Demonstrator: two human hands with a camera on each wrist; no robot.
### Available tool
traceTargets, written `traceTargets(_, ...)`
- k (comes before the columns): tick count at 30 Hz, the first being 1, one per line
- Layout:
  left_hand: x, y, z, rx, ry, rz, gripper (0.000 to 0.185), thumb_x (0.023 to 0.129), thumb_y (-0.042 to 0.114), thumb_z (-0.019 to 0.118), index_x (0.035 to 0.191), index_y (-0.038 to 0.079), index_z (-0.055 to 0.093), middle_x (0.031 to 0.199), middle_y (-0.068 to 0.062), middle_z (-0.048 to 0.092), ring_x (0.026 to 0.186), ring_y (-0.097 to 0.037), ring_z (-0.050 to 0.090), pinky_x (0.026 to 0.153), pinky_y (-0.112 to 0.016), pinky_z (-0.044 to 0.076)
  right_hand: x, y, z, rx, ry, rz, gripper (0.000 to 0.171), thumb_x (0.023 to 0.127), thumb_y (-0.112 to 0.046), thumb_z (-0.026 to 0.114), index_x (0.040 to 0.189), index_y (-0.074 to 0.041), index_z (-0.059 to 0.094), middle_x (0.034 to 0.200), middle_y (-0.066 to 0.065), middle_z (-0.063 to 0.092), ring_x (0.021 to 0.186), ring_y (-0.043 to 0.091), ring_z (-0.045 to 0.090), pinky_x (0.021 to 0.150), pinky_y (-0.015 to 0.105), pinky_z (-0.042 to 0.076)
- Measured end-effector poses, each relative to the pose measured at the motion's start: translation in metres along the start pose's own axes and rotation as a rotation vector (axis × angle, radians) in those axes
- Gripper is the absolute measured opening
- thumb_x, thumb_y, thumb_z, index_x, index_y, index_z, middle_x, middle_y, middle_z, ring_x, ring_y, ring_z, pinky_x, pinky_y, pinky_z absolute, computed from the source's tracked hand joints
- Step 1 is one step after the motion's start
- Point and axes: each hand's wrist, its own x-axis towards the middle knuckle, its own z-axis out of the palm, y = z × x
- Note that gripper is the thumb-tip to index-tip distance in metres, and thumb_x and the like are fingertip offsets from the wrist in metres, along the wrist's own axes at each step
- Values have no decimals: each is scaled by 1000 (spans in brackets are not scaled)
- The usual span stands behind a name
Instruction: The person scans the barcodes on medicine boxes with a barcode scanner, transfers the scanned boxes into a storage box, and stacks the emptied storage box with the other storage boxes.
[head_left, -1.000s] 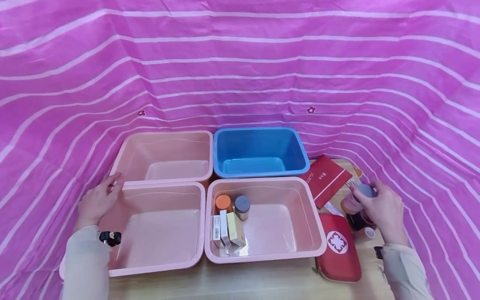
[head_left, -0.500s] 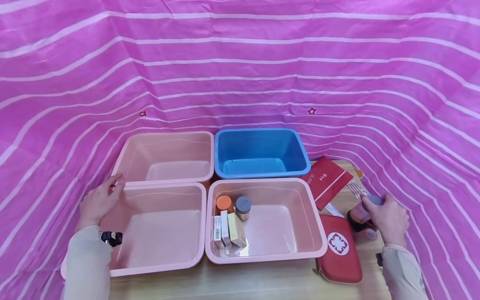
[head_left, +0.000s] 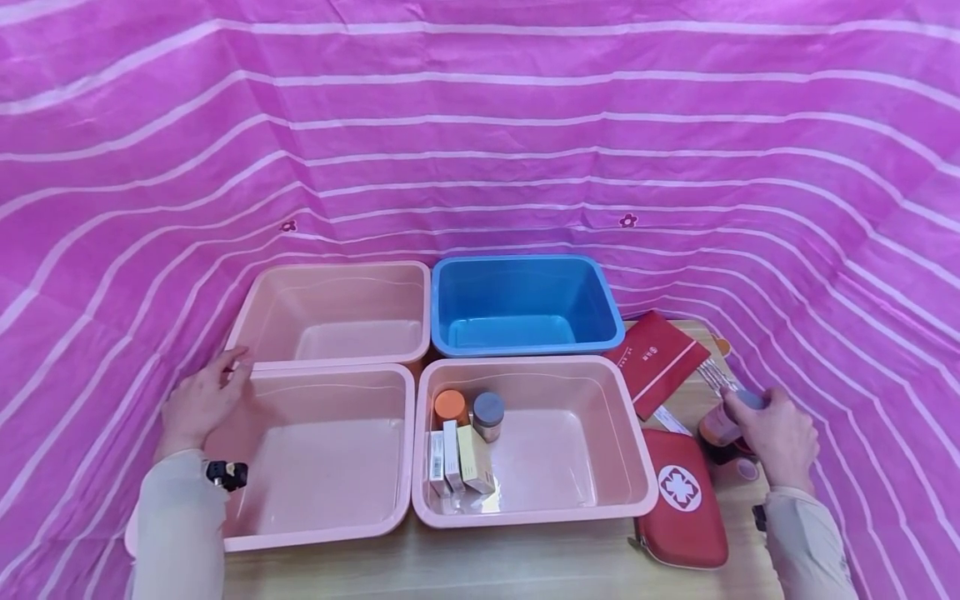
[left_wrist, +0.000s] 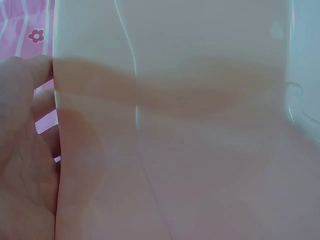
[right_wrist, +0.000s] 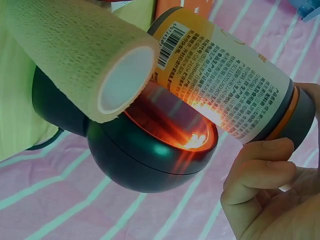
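Left grip (head_left: 201,406) rests flat with relaxed fingers, right grip (head_left: 780,437) curled tight, both sleeved forearms extended forward

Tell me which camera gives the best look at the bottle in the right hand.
The right wrist view: the bottle fills the frame, its printed label and barcode sharp, with the right hand gripping its grey-capped end. The head view shows only a small part of it behind the fingers. The left wrist view shows none of it.

My head view is bright and evenly lit, with soft shadows and fisheye bending of the cloth stripes (head_left: 480,125) at the edges. My left wrist view is washed out and blurred. The right wrist view is sharp on the bottle label (right_wrist: 225,85), with an orange glare beneath it.
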Motion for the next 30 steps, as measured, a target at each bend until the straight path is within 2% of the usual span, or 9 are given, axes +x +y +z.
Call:
traceTargets(6,1,-1,-4,9,-8,-9,63,108,53,33,155,11,43,127,-33,62,113,-64,53,82,-73,41,-2,-11,-1,5,5,-27,80,89,-72,60,119,3,59,114,39,62,99,62,56,69,63,42)
traceTargets(9,2,-1,-6,12,-5,-11,64,108,54,32,155,12,43,127,-33,61,114,-64,53,83,-73,41,-5,-28,-9,10,56,-104,76,89,-68,63,119,2,61,111,36,65,94,61,58,64,59,41)
traceTargets(13,0,-3,-8,8,2,-17,63,108,53,33,154,11,43,128,-33,61,114,-63,53,83,-73,41,-9,-72,-29,46,159,-274,62,88,-58,70,112,-1,64,101,30,69,84,54,61,57,49,38)
traceTargets(17,-1,-6,-9,3,2,-24,63,108,53,32,155,12,43,129,-31,62,114,-63,54,82,-71,41,-14,-132,-47,113,198,-476,52,87,-50,74,106,-2,68,92,23,69,75,39,59,57,40,37)
traceTargets(20,-1,-6,-9,4,-1,-20,63,108,53,32,155,13,43,131,-31,61,114,-63,54,82,-72,41,-17,-179,-49,156,138,-621,48,88,-48,75,105,-3,69,86,18,69,71,30,58,58,36,40)
traceTargets(23,0,-4,-7,5,-5,-18,63,108,53,32,154,13,43,133,-31,60,115,-63,53,83,-73,41,-16,-224,-41,172,6,-732,46,91,-45,75,110,-3,68,90,15,71,74,27,62,62,36,50)
traceTargets(26,-1,-1,-4,3,-5,-17,63,108,54,32,154,12,44,133,-31,60,116,-64,53,83,-73,41,-11,-270,-25,156,-148,-796,45,93,-40,74,118,-3,66,102,17,73,85,30,67,70,42,58)
traceTargets(30,-3,3,1,-8,0,-12,61,108,53,33,152,12,46,129,-31,62,114,-62,56,83,-73,42,3,-327,8,74,-312,-822,42,92,-35,77,120,-6,65,108,14,71,94,29,68,77,44,60)
